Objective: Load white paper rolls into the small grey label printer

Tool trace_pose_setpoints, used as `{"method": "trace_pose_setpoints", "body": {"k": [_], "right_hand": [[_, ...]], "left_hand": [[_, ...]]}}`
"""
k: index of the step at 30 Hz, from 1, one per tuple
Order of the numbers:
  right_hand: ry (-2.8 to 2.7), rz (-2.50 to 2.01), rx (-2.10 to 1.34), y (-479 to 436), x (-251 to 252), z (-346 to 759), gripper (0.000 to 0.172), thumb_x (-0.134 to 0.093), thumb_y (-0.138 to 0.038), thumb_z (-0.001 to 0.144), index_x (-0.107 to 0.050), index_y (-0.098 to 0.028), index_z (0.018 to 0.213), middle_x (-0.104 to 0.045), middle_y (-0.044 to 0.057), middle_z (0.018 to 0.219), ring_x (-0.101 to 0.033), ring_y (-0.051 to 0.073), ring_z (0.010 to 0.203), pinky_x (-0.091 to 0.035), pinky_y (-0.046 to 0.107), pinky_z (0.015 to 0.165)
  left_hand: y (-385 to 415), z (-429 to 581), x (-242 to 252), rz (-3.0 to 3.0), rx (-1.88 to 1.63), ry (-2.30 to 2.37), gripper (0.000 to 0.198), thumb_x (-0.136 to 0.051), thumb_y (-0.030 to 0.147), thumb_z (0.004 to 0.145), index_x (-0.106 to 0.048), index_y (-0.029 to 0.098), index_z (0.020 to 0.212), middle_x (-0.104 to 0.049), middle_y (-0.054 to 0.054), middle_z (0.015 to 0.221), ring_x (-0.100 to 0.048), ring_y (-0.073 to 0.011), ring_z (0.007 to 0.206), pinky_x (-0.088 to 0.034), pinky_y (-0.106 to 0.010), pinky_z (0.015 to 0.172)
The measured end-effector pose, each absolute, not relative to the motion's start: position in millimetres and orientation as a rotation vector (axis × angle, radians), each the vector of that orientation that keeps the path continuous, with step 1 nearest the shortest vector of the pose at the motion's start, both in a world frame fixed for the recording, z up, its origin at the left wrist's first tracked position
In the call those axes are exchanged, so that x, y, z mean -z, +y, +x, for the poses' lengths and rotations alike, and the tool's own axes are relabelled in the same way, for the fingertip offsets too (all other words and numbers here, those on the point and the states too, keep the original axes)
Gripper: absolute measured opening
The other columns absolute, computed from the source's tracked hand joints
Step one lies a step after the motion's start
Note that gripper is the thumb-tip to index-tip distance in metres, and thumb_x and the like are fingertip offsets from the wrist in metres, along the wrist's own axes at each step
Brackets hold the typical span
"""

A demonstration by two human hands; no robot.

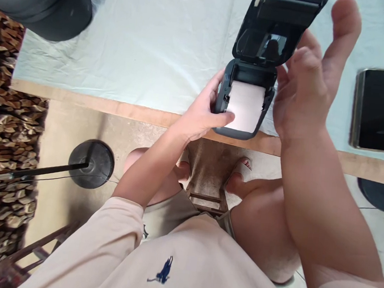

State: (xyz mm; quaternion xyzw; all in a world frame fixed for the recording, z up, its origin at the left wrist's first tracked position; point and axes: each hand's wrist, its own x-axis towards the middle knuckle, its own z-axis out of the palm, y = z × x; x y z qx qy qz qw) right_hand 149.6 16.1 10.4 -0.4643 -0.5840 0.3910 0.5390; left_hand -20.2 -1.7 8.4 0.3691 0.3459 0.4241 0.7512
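Observation:
A black portable label printer (220, 106) is held at the front edge of the table, its lid (251, 50) swung up and back. Inside its bay sits a white paper roll (246, 106). My left hand (206, 107) grips the printer's left side, with the thumb over the rim onto the paper and the other fingers hidden behind the body. Beside the lid's right edge is my right hand (307, 89), its fingers apart and one digit stretched upward. Some of its fingertips are partly covered by the lid, so contact there is unclear.
A black tablet-like device (382, 110) lies at the right on the pale cloth (161, 37). A black bag or case (46, 1) stands at the upper left. Below the table, a round black stand base (91, 163) rests on the floor near stacked firewood (4, 153).

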Motion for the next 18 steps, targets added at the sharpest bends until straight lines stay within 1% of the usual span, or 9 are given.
{"method": "trace_pose_setpoints", "body": {"k": [1,2,5,7,9,11,13,15,18], "right_hand": [[-1.296,-1.023,-1.012,17.6,-13.8,147.9,0.054,-0.039,-0.049,0.082,-0.014,-0.036,0.129,-0.052,0.000,0.123,-0.058,0.013,0.106,-0.049,0.033,0.083],[-1.197,-0.958,-1.056,18.2,-16.5,146.7,0.052,-0.038,-0.049,0.082,-0.017,-0.035,0.127,-0.055,-0.001,0.117,-0.059,0.013,0.103,-0.050,0.032,0.082],[-1.065,-0.996,-1.051,15.0,-16.7,146.5,0.041,-0.033,-0.050,0.084,-0.032,-0.033,0.122,-0.053,-0.002,0.118,-0.056,0.010,0.114,-0.050,0.031,0.092],[-1.055,-1.054,-1.056,10.1,-11.6,147.3,0.046,-0.040,-0.057,0.080,-0.038,-0.032,0.119,-0.051,-0.001,0.120,-0.055,0.011,0.115,-0.051,0.032,0.094],[-1.080,-1.071,-1.118,3.9,-6.0,146.3,0.057,-0.053,-0.062,0.071,-0.041,-0.029,0.116,-0.052,0.002,0.119,-0.058,0.014,0.109,-0.053,0.033,0.089],[-1.162,-1.057,-1.196,-2.9,-3.0,143.3,0.064,-0.060,-0.061,0.068,-0.039,-0.029,0.120,-0.055,0.003,0.116,-0.059,0.014,0.104,-0.054,0.033,0.088],[-1.258,-1.034,-1.283,-9.1,-3.2,139.9,0.068,-0.063,-0.055,0.070,-0.031,-0.033,0.126,-0.056,0.001,0.115,-0.060,0.012,0.101,-0.055,0.031,0.087],[-1.299,-1.018,-1.352,-13.6,-5.3,137.8,0.070,-0.064,-0.050,0.072,-0.023,-0.038,0.128,-0.056,-0.001,0.116,-0.060,0.011,0.100,-0.055,0.030,0.084],[-1.267,-1.016,-1.397,-16.4,-9.0,137.6,0.070,-0.068,-0.045,0.070,-0.025,-0.038,0.125,-0.057,-0.003,0.109,-0.061,0.011,0.098,-0.056,0.028,0.079]], "left_hand": [[-1.6,-20.5,-7.9,0.821,-0.922,0.758,0.083,-0.067,0.003,0.059,-0.043,0.024,0.136,-0.063,-0.004,0.109,-0.049,-0.0317,0.132,-0.041,-0.048,0.113],[-1.4,-20.9,-7.0,0.845,-0.918,0.761,0.084,-0.067,0.004,0.059,-0.042,0.025,0.136,-0.063,-0.003,0.108,-0.050,-0.0315,0.131,-0.042,-0.049,0.112],[-0.7,-22.5,-3.2,0.910,-0.905,0.770,0.083,-0.070,0.008,0.060,-0.042,0.028,0.135,-0.063,-0.001,0.105,-0.055,-0.0286,0.125,-0.047,-0.045,0.108],[-0.5,-23.2,-0.9,0.912,-0.917,0.745,0.082,-0.072,0.011,0.059,-0.043,0.028,0.134,-0.063,-0.001,0.109,-0.057,-0.0267,0.123,-0.050,-0.040,0.104],[-1.1,-23.0,-0.2,0.893,-0.951,0.701,0.074,-0.074,0.020,0.063,-0.045,0.027,0.132,-0.063,-0.002,0.111,-0.057,-0.0253,0.123,-0.052,-0.035,0.100],[-2.8,-21.6,-1.6,0.875,-0.988,0.677,0.059,-0.068,0.032,0.073,-0.047,0.026,0.128,-0.064,-0.002,0.109,-0.058,-0.0233,0.123,-0.054,-0.033,0.099],[-5.3,-19.5,-4.4,0.869,-1.012,0.681,0.044,-0.059,0.037,0.082,-0.049,0.024,0.123,-0.065,-0.001,0.102,-0.060,-0.0215,0.120,-0.055,-0.033,0.097],[-7.5,-17.5,-7.2,0.866,-1.026,0.690,0.033,-0.055,0.036,0.086,-0.050,0.022,0.116,-0.065,-0.001,0.097,-0.062,-0.0218,0.117,-0.057,-0.036,0.094],[-7.8,-16.2,-8.9,0.852,-1.030,0.687,0.030,-0.057,0.035,0.085,-0.054,0.023,0.112,-0.065,0.000,0.097,-0.059,-0.0235,0.122,-0.056,-0.038,0.096]]}}
